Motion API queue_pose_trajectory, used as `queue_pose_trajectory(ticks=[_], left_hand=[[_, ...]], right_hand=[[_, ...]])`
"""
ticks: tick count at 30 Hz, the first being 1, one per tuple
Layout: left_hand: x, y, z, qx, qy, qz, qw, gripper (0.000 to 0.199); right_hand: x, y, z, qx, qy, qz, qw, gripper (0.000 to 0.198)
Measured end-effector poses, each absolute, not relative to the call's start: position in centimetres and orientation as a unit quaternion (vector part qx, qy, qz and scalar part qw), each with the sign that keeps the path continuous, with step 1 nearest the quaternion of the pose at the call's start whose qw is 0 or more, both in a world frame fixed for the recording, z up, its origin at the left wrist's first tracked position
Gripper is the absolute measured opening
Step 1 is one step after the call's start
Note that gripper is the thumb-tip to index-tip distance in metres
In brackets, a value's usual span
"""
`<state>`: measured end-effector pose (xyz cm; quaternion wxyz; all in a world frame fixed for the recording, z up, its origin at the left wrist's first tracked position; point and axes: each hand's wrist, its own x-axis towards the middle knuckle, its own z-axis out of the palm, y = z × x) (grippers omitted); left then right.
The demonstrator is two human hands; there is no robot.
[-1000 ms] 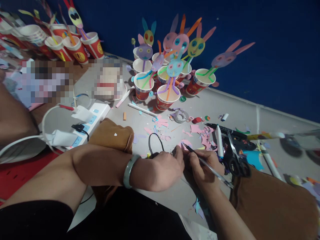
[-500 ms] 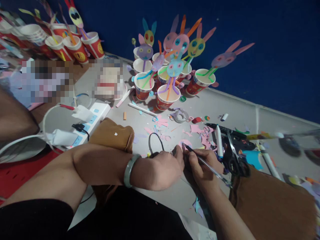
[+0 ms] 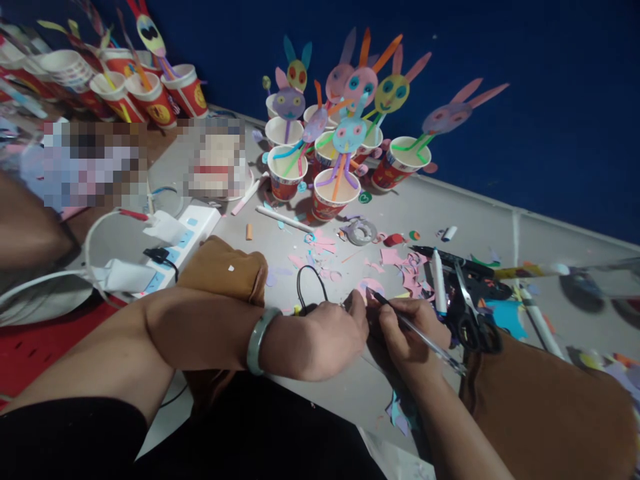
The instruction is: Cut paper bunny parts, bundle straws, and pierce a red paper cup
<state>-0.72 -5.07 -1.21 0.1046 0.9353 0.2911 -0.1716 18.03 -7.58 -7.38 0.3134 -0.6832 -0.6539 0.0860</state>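
Note:
My right hand grips a clear-barrelled pen, its dark tip at a small pink paper piece. With fingers bent together, my left hand pinches the near edge of that paper; part of it is hidden behind the fingers. A pale green bangle circles my left wrist. Just beyond my left hand a thin black cord loop lies on the table. Right of my right hand are black-handled scissors and a white marker.
Paper cups with rabbit-faced figures, such as the front cup, stand along the blue wall. Tape and pink scraps lie midtable. A power strip and brown pouch are left; brown cloth is right. Another person's arm shows.
The pen has shifted very slightly at the pink paper, with my right hand tilting a little. My left hand stays put.

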Motion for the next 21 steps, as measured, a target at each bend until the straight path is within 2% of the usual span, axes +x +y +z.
queue_pose_trajectory(ticks=[4, 11, 21], left_hand=[[-0.8, -5.1, -1.0, 0.944, 0.269, -0.167, 0.088, 0.065], [-0.9, -5.1, -1.2, 0.948, 0.26, -0.165, 0.078, 0.062], [-0.8, -4.9, -1.2, 0.947, 0.262, -0.17, 0.08, 0.061]], right_hand=[[17.9, -7.7, -7.0, -0.695, -0.637, 0.079, 0.324, 0.025], [18.7, -7.7, -6.0, -0.719, -0.591, -0.005, 0.366, 0.027], [19.1, -7.7, -6.5, -0.736, -0.583, 0.075, 0.338, 0.022]])
